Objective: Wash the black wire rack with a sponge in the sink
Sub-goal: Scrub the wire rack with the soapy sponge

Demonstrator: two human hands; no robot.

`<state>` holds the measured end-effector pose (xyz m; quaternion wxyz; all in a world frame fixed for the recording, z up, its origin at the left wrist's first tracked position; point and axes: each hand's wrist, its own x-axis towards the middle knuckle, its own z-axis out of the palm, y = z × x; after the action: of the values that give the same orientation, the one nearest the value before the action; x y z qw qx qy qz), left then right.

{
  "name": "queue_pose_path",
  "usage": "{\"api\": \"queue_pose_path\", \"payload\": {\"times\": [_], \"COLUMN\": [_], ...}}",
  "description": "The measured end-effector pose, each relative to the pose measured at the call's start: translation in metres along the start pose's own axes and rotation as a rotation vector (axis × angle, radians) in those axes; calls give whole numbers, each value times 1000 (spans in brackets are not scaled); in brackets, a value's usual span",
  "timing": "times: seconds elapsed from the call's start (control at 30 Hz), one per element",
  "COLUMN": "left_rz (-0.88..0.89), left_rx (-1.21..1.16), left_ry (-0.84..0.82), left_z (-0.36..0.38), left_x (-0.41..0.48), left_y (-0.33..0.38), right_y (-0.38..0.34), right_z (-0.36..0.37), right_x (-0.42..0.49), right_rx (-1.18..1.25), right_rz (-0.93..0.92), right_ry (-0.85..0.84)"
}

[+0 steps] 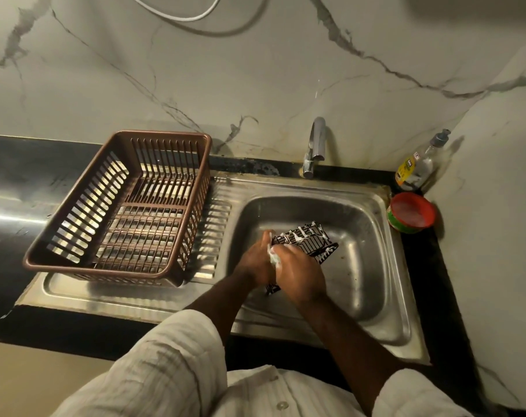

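Black wire rack (311,239), foam-streaked, tilted in steel sink (362,224): left hand (255,261) gripped its near edge, right hand (302,273) curled round a soapy sponge (274,258) against the wires.

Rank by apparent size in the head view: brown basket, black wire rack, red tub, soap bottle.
1. brown basket
2. black wire rack, though partly hidden
3. soap bottle and red tub look alike, so they are unranked

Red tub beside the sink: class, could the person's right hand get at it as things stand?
Probably yes: the red tub stands uncovered right of the sink, nothing between it and the right hand, though that hand holds a foamy sponge.
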<state>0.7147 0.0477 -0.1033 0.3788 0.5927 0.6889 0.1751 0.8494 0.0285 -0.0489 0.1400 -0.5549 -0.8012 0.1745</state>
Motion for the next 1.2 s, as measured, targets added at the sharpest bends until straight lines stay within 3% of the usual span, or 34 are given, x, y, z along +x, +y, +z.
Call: {"api": "queue_pose_path", "payload": {"times": [0.1,0.2,0.33,0.43,0.6,0.7,0.8,0.87,1.07,1.2], "left_rz": [-24,1,6,77,81,37,37,33,47,36], "left_rx": [-23,-3,47,110,143,159,168,163,176,178], "left_ry": [12,-36,-40,-4,-28,-42,-79,-83,-68,-64], "left_z": [-2,-6,-8,-8,-6,-8,-10,-11,-8,-8], "left_x": [-2,1,3,1,4,4,4,4,10,8], "left_y": [1,1,2,3,-2,1,7,8,-1,-1], "right_y": [-2,-2,11,32,71,88,90,86,70,72], "right_z": [-1,-2,0,-1,-15,-11,-8,-6,-3,4], "right_x": [4,8,4,4,13,23,26,19,6,-1], "right_rx": [-74,-24,165,135,177,538,1367,1633,1591,1560], "right_rz": [-24,70,148,192,434,759,1153,1239,1242,1144], "right_ry": [-15,7,149,247,417,492,542,519,341,295]}}
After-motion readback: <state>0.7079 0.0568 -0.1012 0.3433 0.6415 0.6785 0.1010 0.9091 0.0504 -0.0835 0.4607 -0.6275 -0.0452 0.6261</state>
